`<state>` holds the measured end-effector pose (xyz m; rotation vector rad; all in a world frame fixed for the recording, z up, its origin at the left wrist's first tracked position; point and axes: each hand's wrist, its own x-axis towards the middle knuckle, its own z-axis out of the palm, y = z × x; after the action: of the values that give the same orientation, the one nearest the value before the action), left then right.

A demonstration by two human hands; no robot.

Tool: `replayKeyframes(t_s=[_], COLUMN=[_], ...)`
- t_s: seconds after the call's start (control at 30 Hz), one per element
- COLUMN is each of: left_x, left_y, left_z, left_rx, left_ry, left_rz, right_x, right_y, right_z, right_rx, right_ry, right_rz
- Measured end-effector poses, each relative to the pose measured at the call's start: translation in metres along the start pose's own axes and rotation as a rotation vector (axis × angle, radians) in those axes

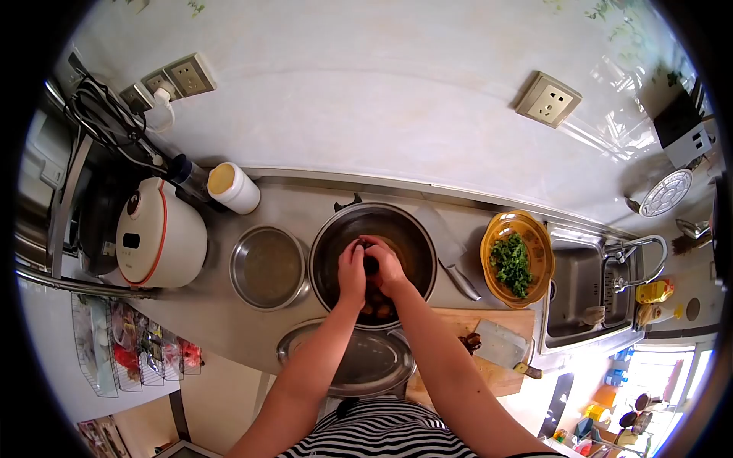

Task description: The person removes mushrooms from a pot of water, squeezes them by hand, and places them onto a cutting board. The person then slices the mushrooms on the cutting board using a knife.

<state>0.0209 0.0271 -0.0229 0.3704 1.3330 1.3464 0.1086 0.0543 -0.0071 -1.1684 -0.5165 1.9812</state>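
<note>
Both hands are together over a dark, wide pot (416, 282) in the middle of the counter. My left hand (352, 273) and my right hand (385, 267) are closed around something dark between them, too hidden to make out. Below my hands, several brown pieces (376, 309) lie in the pot. A round metal bowl (267, 267) stands just left of the pot. An oval metal tray (366, 362) lies in front of it, partly behind my left forearm.
To the right are a knife (460, 282), a yellow bowl (546, 256) of chopped greens (511, 265), and a sink (571, 290). A cleaver (500, 346) rests on a wooden board (450, 385). A rice cooker (164, 237) and white jar (240, 192) stand left.
</note>
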Motion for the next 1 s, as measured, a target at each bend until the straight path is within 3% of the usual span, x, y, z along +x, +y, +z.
replayKeyframes(t_s=[0.07, 0.13, 0.23, 0.33, 0.47, 0.53, 0.67, 0.73, 1.0], left_x=[-0.023, -0.041, -0.057, -0.058, -0.057, -0.058, -0.056, -0.054, -0.04], left_y=[0.004, 0.004, 0.009, 0.015, 0.025, 0.025, 0.018, 0.016, 0.004], left_z=[0.009, 0.012, 0.018, 0.02, 0.019, 0.02, 0.019, 0.02, 0.017], left_rx=[0.423, 0.506, 0.72, 0.778, 0.977, 1.006, 1.106, 0.832, 0.858], left_ry=[0.02, -0.024, -0.065, 0.001, -0.051, -0.048, 0.046, -0.078, -0.058], left_rz=[0.387, 0.489, 0.849, 0.929, 1.001, 1.002, 0.994, 0.669, 0.507], right_x=[-0.004, -0.015, -0.013, -0.023, -0.022, -0.032, -0.035, -0.035, -0.027], right_y=[0.003, -0.005, 0.004, 0.01, 0.029, 0.02, 0.023, 0.024, 0.031], right_z=[0.001, 0.006, -0.004, -0.006, -0.016, -0.009, -0.01, -0.011, -0.012], right_rx=[0.128, 0.418, 0.396, 0.347, 0.376, 0.415, 0.378, 0.365, 0.351], right_ry=[0.03, 0.04, 0.037, 0.069, -0.106, -0.163, -0.037, -0.003, 0.146], right_rz=[-0.018, 0.047, 0.011, 0.019, -0.088, -0.033, -0.003, 0.015, 0.044])
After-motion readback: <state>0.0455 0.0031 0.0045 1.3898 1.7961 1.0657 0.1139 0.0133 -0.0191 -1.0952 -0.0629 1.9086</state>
